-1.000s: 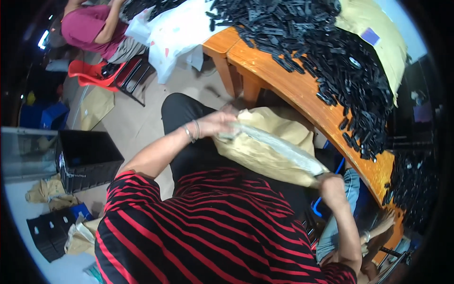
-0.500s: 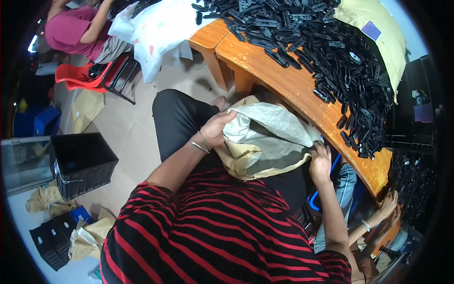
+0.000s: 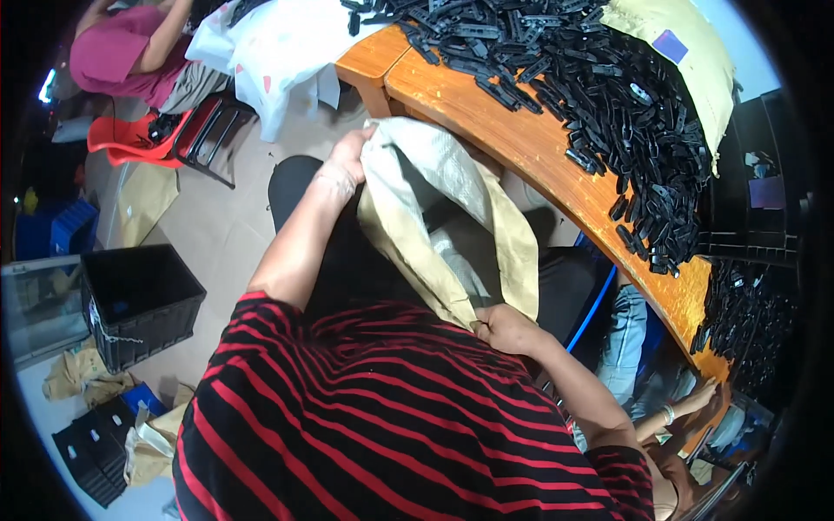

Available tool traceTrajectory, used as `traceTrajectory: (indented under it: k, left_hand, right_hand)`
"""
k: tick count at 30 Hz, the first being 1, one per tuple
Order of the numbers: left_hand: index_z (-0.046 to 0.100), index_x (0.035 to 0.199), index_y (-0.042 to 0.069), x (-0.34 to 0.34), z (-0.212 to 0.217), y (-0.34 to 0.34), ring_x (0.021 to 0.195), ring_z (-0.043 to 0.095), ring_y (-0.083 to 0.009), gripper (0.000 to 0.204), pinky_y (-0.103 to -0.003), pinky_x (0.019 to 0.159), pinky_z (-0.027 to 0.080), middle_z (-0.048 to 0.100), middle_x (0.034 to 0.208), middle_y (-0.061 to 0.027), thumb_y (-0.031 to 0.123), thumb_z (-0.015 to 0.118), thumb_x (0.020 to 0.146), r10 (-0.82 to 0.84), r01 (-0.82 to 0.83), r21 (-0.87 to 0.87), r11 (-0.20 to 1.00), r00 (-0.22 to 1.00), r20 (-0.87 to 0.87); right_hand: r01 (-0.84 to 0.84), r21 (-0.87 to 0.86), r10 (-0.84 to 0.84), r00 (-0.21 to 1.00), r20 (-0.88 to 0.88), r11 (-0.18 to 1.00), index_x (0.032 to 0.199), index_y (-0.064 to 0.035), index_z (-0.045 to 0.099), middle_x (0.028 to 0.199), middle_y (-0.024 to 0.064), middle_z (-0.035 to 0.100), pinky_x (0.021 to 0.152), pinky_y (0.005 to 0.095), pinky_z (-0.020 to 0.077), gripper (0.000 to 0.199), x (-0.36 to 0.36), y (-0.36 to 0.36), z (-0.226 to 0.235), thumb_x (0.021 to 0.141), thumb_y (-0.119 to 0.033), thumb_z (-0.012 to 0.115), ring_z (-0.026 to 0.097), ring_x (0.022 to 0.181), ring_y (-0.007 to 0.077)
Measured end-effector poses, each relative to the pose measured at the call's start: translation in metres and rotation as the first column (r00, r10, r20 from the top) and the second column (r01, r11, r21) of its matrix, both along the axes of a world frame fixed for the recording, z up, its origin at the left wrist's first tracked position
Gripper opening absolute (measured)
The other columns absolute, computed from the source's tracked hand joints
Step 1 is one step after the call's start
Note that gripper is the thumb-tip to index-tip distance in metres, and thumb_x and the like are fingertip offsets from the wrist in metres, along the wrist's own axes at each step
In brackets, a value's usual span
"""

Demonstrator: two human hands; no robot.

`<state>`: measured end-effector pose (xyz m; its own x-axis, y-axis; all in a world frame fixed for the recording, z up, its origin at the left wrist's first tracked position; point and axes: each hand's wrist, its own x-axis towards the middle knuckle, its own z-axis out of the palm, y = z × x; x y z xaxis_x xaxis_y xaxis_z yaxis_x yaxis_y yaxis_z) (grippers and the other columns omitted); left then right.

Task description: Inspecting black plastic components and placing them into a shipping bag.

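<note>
Tan sack point(image 3: 407, 252), centre, bottom hidden; left hand point(image 3: 350, 156) at eleven o'clock, gripping it, fingertips hidden; right hand point(image 3: 508, 330) at four, gripping it; purple label point(image 3: 670, 47) at two, unreadable.

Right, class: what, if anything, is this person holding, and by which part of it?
A beige, white-lined sack, held by its open rim: left grip at the far side, right grip at the near side.

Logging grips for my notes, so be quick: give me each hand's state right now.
Left hand: closed, holding the far left of the sack's rim.
Right hand: closed, holding the sack's rim near the body.
</note>
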<state>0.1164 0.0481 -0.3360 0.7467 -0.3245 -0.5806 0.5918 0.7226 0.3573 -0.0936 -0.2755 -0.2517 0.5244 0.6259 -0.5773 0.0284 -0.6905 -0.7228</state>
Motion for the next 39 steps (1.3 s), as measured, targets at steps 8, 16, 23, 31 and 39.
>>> traceTrajectory:
  k: [8,16,23,31,39]
  left_hand:
    - [0.054,0.116,-0.004,-0.04,0.003,-0.02,0.091,0.065,-0.0257,0.031,-0.04,0.085,0.053,0.065,0.105,-0.0158,0.018,0.043,0.096,-0.043,0.043,-0.002,0.999,0.999,-0.021]
    - [0.066,0.1,-0.001,-0.097,0.035,-0.062,0.082,0.062,-0.0123,0.021,-0.031,0.079,0.05,0.067,0.093,-0.0055,0.014,0.055,0.09,-0.712,0.622,0.487,0.613,0.702,0.001]
    - [0.062,0.096,-0.003,-0.021,0.011,-0.023,0.083,0.06,-0.0131,0.043,-0.028,0.075,0.049,0.065,0.09,-0.0082,0.029,0.079,0.074,-0.775,0.346,0.867,0.358,0.628,0.07]
    - [0.061,0.104,0.013,-0.118,0.147,-0.101,0.102,0.054,-0.0286,0.03,-0.044,0.1,0.034,0.06,0.1,-0.0117,0.025,0.067,0.077,-0.953,-0.567,0.802,0.188,0.091,0.287]
    - [0.057,0.06,0.012,-0.098,0.088,0.028,0.078,0.057,-0.0243,0.011,-0.038,0.086,0.045,0.057,0.072,-0.005,0.018,0.06,0.069,-0.914,-0.656,0.728,-0.199,-0.143,-0.379]
  right_hand:
    - [0.155,0.237,-0.283,0.496,0.821,0.959,0.124,-0.0038,0.046,0.12,0.0198,0.048,0.092,0.0482,0.0398,0.061,0.05,0.028,0.044,0.067,0.005,0.064,0.047,0.111,0.041]
    - [0.416,-0.04,-0.214,0.545,0.81,0.909,0.112,0.0003,0.053,0.097,0.0263,0.058,0.083,0.0473,0.0442,0.051,0.09,0.018,-0.056,0.063,0.001,0.067,0.057,0.095,0.0379]
    - [0.401,-0.01,-0.396,0.908,0.135,0.916,0.093,0.0049,0.066,0.092,0.0266,0.064,0.08,0.0413,0.0488,0.04,0.098,-0.021,-0.053,0.075,-0.03,0.073,0.063,0.092,0.038]
    - [0.622,-0.303,-0.526,0.778,0.344,0.722,0.095,0.0044,0.066,0.095,0.0253,0.065,0.082,0.043,0.0478,0.048,0.118,-0.043,-0.077,0.076,-0.04,0.07,0.062,0.094,0.0391]
    - [0.737,-0.153,-0.58,0.626,0.521,0.659,0.091,0.0067,0.065,0.091,0.0246,0.066,0.077,0.0403,0.0481,0.043,0.121,-0.05,-0.094,0.069,-0.028,0.078,0.064,0.087,0.0352]
